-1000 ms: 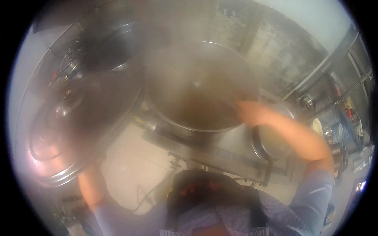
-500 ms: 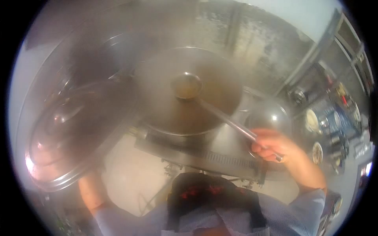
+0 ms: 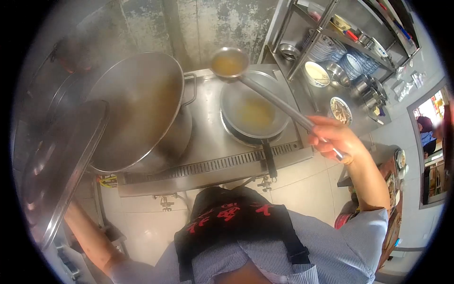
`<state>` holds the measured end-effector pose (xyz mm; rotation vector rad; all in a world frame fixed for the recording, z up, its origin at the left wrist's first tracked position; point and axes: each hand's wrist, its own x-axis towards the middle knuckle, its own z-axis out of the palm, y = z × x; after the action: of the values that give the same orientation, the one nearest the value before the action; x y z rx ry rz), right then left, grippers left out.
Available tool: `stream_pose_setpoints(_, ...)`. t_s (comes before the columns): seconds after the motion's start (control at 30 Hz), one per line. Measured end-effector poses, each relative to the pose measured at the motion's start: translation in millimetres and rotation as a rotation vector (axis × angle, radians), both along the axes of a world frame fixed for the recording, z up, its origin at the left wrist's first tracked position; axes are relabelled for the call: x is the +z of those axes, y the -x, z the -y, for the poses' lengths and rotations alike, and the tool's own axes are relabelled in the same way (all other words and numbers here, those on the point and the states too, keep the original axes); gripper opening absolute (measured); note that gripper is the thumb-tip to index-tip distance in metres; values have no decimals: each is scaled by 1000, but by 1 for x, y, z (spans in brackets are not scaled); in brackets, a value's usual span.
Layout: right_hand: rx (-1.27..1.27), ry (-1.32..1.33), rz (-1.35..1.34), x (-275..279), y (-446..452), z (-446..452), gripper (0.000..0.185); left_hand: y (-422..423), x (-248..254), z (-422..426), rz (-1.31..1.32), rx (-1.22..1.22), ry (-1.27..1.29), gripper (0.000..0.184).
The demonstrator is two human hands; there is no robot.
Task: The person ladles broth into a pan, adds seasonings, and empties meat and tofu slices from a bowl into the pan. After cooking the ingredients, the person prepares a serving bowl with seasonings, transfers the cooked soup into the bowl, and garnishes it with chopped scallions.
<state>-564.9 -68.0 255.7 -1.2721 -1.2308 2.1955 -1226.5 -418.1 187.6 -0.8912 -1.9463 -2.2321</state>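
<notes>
The right hand (image 3: 335, 135) clasped the loaded ladle (image 3: 274, 100) near the pan (image 3: 231, 100), apparently mid-ladling, next needing level steadiness; the lid (image 3: 61, 161) hid the left hand's grip.

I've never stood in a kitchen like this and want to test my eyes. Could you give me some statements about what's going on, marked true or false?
1. The right hand grips a ladle. True.
2. The ladle's bowl is empty. False: it holds yellowish liquid.
3. The pan has something yellowish in it. True.
4. The lid is shut on the large pot. False: the lid is tilted off to the left, and the pot stands open.
5. The person's apron is plain white. False: it is black with red markings.
</notes>
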Motion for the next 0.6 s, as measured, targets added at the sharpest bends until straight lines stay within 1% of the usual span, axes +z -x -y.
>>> stream_pose_setpoints(0.07,-41,2,30,-33,-17,-9,47,-7,0,-10,-1,-8,3,43)
stream_pose_setpoints(0.27,-106,-48,289,-115,-46,-29,41,-23,9,-43,-5,-43,16,43)
stream_pose_setpoints(0.3,-116,-54,277,-123,-51,-31,42,-25,13,-50,-8,-48,23,43)
stream_pose_setpoints(0.47,-51,-244,501,-156,-64,-30,40,-28,29,-85,-28,-87,40,43)
stream_pose_setpoints(0.6,-26,-438,657,-159,-71,-16,44,-27,49,-134,-62,-126,87,43)
